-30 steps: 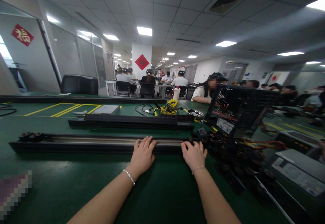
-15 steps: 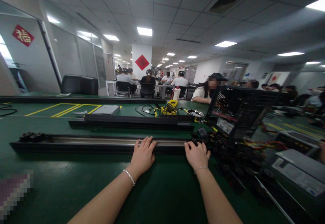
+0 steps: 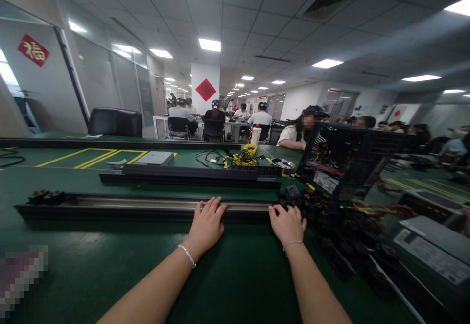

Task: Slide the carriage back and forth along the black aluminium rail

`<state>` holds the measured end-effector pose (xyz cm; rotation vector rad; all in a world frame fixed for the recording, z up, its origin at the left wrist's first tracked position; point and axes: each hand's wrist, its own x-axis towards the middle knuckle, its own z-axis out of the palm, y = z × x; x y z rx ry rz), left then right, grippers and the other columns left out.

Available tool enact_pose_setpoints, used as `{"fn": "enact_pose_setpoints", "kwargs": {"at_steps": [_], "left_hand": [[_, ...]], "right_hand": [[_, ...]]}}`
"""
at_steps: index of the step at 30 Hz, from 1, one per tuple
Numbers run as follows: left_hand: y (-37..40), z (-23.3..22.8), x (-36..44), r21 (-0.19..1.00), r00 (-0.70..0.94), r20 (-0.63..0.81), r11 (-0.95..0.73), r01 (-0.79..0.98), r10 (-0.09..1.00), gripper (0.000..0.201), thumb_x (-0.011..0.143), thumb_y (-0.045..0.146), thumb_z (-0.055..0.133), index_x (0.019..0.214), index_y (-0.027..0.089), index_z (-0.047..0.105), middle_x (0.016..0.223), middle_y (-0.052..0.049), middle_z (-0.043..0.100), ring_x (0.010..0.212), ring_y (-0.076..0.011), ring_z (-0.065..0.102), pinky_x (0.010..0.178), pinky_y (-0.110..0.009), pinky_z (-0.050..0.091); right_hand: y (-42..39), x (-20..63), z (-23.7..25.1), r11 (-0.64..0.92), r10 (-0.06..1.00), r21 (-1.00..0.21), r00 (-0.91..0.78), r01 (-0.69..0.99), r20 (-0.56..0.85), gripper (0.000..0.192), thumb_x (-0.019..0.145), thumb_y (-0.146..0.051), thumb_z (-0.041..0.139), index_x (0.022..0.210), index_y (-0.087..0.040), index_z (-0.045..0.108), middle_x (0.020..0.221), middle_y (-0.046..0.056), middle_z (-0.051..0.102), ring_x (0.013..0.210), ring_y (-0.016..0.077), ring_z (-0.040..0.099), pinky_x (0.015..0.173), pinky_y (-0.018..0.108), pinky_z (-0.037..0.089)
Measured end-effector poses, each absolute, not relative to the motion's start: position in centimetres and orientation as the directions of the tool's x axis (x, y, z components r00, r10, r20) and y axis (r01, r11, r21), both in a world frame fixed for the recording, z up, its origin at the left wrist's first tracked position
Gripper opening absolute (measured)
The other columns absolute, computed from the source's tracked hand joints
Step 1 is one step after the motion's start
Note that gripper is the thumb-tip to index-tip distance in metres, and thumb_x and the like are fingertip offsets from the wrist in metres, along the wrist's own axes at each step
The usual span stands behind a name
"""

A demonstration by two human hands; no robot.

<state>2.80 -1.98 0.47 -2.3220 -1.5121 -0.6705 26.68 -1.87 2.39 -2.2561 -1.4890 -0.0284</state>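
Stretching across the green table [image 3: 91,265], a long black rail [image 3: 139,206] with a silvery channel lies flat. Left hand [image 3: 206,225] rests palm down, fingers spread on its near edge. Right hand [image 3: 287,223] sits loosely curled at the rail's end, touching black cables [image 3: 330,216]. Open computer case [image 3: 345,160] behind; ceiling-lit office.

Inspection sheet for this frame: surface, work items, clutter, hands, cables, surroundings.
Surface: green bench mat.
Work items: long black rail; cable bundle at its right end.
Clutter: open computer case, power supply, yellow tool, metal dish.
Hands: left hand flat on rail; right hand on rail end beside cables.
Cables: black loop behind.
Surroundings: seated people, office chair.
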Motion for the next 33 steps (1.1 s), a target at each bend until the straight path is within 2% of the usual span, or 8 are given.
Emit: {"fn": "enact_pose_setpoints", "kwargs": {"at_steps": [11, 19, 33], "left_hand": [[-1.96, 0.38, 2.76, 0.007, 0.337, 0.531, -0.402, 0.916, 0.778, 0.049, 0.075, 0.026, 0.051, 0.124, 0.028, 0.047, 0.137, -0.005, 0.045, 0.128, -0.0250, 0.037, 0.104, -0.049, 0.025], [-1.88, 0.28, 2.73, 0.008, 0.340, 0.527, -0.404, 0.915, 0.779, 0.048, 0.076, 0.027, 0.051, 0.124, 0.029, 0.047, 0.138, -0.006, 0.045, 0.128, -0.0252, 0.037, 0.105, -0.050, 0.024], [-1.89, 0.30, 2.70, 0.010, 0.341, 0.535, -0.410, 0.912, 0.773, 0.048, 0.076, 0.027, 0.051, 0.123, 0.028, 0.048, 0.137, -0.006, 0.046, 0.127, -0.0258, 0.037, 0.104, -0.050, 0.024]], "right_hand": [[-1.69, 27.04, 2.16, -0.387, 0.843, -0.320, 0.473, 0.864, 0.257, 0.044, 0.087, -0.051, 0.029, 0.104, -0.033, 0.065, 0.128, 0.009, 0.047, 0.130, 0.0290, 0.025, 0.101, 0.057, 0.020], [-1.53, 27.28, 1.93, -0.398, 0.834, -0.304, 0.479, 0.866, 0.272, 0.043, 0.086, -0.051, 0.031, 0.105, -0.034, 0.066, 0.127, 0.008, 0.048, 0.128, 0.0320, 0.027, 0.101, 0.053, 0.021], [-1.46, 27.69, 1.89, -0.408, 0.830, -0.338, 0.499, 0.848, 0.250, 0.043, 0.087, -0.050, 0.030, 0.108, -0.035, 0.064, 0.129, 0.008, 0.046, 0.128, 0.0310, 0.029, 0.100, 0.051, 0.026]]}}
